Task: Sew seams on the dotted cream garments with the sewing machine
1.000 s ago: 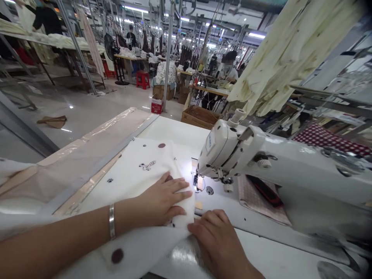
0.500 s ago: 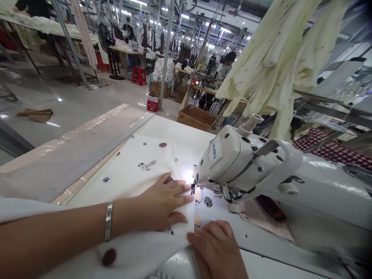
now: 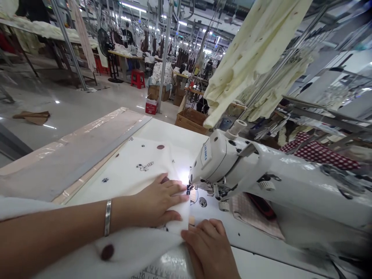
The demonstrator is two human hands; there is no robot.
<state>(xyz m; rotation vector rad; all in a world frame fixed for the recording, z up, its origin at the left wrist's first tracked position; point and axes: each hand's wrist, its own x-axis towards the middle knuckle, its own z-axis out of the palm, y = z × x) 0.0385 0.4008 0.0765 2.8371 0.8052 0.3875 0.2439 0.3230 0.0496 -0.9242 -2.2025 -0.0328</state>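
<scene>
A white printed cloth [image 3: 136,170] with dark dots and small animal figures lies on the sewing table [image 3: 171,131]. My left hand [image 3: 155,201] rests flat on it, fingers stretched toward the needle [image 3: 188,189] of the white sewing machine [image 3: 232,162]. A silver bracelet circles that wrist. My right hand [image 3: 207,248] lies at the cloth's near edge, fingers curled and pressed on the fabric just in front of the presser foot. A lamp lights the needle spot.
A red-and-white checked cloth [image 3: 316,151] lies behind the machine. Pale yellow garments [image 3: 252,58] hang overhead on the right. A cardboard box [image 3: 192,118] stands past the table's far edge. Further back are work tables, a red stool [image 3: 137,77] and other workers.
Both hands slid the cloth a little toward the needle. My view shifted slightly, so the machine head sits further left.
</scene>
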